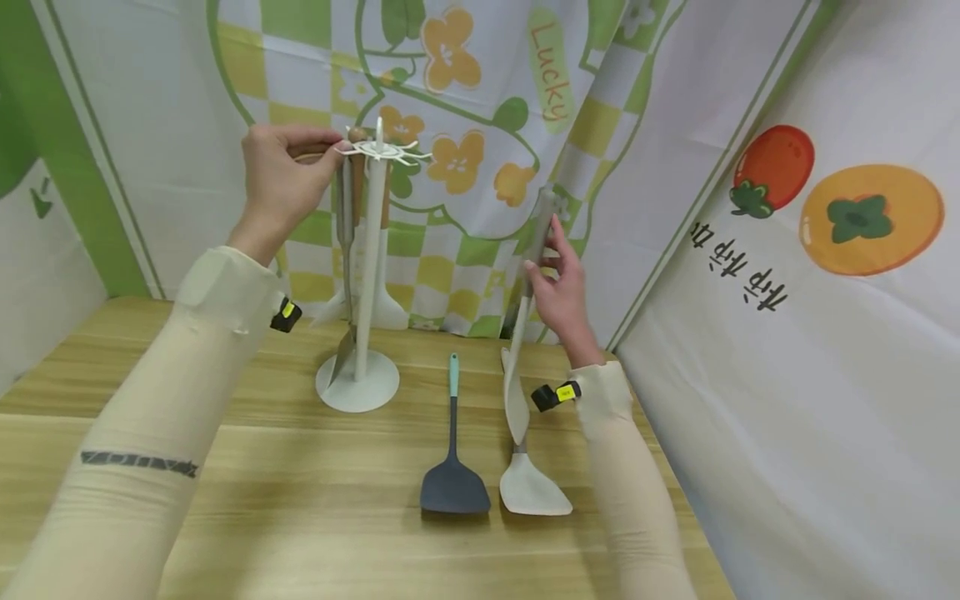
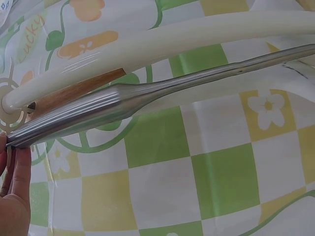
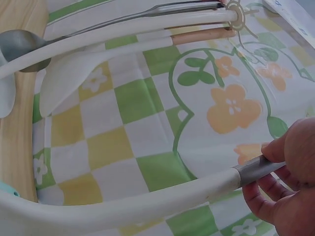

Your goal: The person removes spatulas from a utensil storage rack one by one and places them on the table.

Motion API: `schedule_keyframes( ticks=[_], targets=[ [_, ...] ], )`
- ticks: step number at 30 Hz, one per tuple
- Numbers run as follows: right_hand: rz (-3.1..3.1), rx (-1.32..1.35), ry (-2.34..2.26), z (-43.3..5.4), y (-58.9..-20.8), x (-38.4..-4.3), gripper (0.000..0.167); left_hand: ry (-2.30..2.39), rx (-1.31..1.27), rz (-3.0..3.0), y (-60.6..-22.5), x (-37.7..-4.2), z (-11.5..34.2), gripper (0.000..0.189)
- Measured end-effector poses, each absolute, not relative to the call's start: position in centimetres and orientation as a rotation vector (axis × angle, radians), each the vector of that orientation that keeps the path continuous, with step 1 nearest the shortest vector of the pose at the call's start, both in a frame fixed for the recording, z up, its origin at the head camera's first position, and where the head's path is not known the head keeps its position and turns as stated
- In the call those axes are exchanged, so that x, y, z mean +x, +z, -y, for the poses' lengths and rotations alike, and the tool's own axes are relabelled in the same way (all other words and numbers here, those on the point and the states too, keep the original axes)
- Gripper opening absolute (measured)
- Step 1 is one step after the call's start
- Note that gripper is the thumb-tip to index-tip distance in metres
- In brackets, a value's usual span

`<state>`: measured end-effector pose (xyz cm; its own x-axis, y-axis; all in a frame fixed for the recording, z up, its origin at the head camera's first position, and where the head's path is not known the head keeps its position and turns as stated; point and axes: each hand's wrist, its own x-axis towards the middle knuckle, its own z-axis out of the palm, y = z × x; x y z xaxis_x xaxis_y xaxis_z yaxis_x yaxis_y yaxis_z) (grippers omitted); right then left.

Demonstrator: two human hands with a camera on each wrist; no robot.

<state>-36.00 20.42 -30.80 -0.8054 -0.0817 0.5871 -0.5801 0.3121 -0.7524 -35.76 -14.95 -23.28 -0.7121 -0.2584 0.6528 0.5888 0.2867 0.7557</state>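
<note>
My left hand point(image 1: 281, 179) pinches the top end of a stainless-steel cooking utensil point(image 1: 345, 204) at the hooks of a white utensil rack point(image 1: 367, 275). The utensil hangs down beside the post, its broad metal head near the round base. In the left wrist view, my fingertips meet the end of its ribbed handle point(image 2: 74, 115). On the right, my right hand point(image 1: 561, 292) grips the grey handle of a white spatula point(image 1: 516, 400), held upright with its head downward. Another white spatula point(image 1: 534, 487) lies below it on the table, its handle partly hidden.
A dark grey spatula point(image 1: 453, 483) with a mint handle lies mid-table point(image 1: 300, 517). White utensils with wooden handles point(image 1: 386, 196) hang behind the rack post. A patterned curtain point(image 1: 450, 275) stands at the table's back edge, and a white fabric wall point(image 1: 787, 400) on the right.
</note>
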Motion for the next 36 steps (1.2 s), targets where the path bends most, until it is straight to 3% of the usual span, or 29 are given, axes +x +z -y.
schedule_keyframes(
  ticks=[7, 36],
  targets=[
    [2.214, 0.588, 1.466, -20.9, -29.2, -33.1, 0.072, -1.518, -0.292, 1.850, -23.0, -35.7, 14.9, 0.023],
    [2.373, 0.443, 1.311, -27.9, -30.8, -32.0, 0.069, -1.515, -0.279, 1.841, -23.5, -35.7, 14.9, 0.021]
  ],
)
